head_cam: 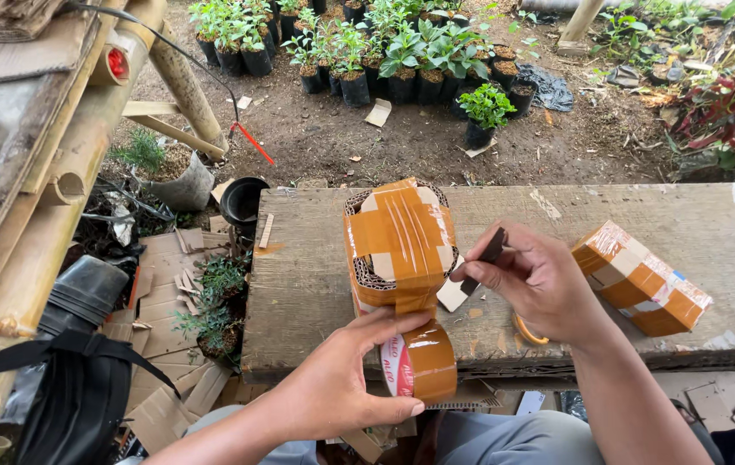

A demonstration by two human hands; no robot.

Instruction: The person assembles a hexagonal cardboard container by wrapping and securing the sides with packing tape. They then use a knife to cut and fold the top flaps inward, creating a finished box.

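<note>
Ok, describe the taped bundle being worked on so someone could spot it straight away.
Start at the weathered wooden bench in front of the potted seedlings. Near its middle stands a rolled corrugated cardboard bundle crossed with brown tape, between the left hand and right hand. Unlike the flat taped box to its right, it stands upright.

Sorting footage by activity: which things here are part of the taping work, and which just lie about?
In use: left hand, tape roll, taped cardboard bundle, right hand, dark cutter.
Lying about: second taped parcel, potted seedlings, black backpack.
</note>
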